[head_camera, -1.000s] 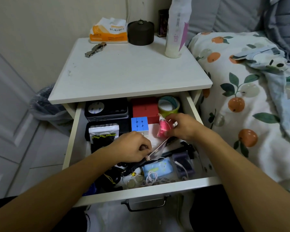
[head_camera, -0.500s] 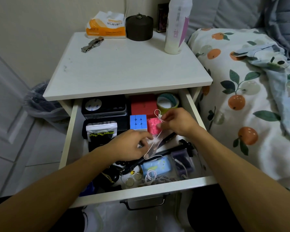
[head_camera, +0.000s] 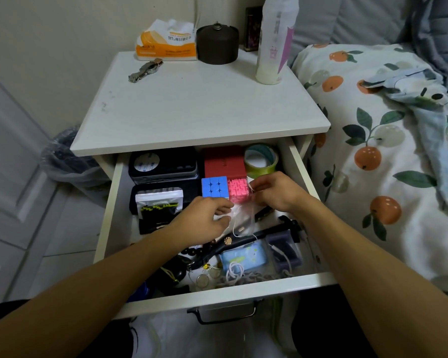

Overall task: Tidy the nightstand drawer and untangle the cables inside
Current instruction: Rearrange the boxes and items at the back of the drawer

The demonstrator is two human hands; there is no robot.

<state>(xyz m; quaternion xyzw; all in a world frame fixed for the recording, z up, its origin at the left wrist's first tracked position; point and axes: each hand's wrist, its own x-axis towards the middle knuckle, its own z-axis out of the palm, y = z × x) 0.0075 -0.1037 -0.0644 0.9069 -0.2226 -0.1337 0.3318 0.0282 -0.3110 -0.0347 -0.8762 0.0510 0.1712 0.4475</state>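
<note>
The white nightstand's drawer (head_camera: 114, 192) stands pulled out and full of clutter. A pink maze cube (head_camera: 237, 189) sits beside a blue puzzle cube (head_camera: 214, 187) in the drawer's middle. My right hand (head_camera: 274, 192) pinches a thin white cord (head_camera: 234, 226) right next to the pink cube. My left hand (head_camera: 204, 220) has curled fingers that pinch the same cord lower down, over a clear plastic bag. Near the drawer front lie a coiled white cable (head_camera: 234, 272) and a braided cable (head_camera: 256, 276), tangled with rings and beads.
The drawer also holds a black box (head_camera: 163, 164), red box (head_camera: 224, 162), green tape roll (head_camera: 261, 160), zip pouch (head_camera: 159, 205), black stick (head_camera: 256, 236) and blue pack (head_camera: 243, 257). On top stand a tissue pack (head_camera: 166, 42), dark jar (head_camera: 217, 45), bottle (head_camera: 272, 47) and watch (head_camera: 145, 69). The bed is at right.
The pink cube, held up in my right hand before, now sits beside the blue cube. My left hand has moved up toward it, and the cord between the hands has slackened.
</note>
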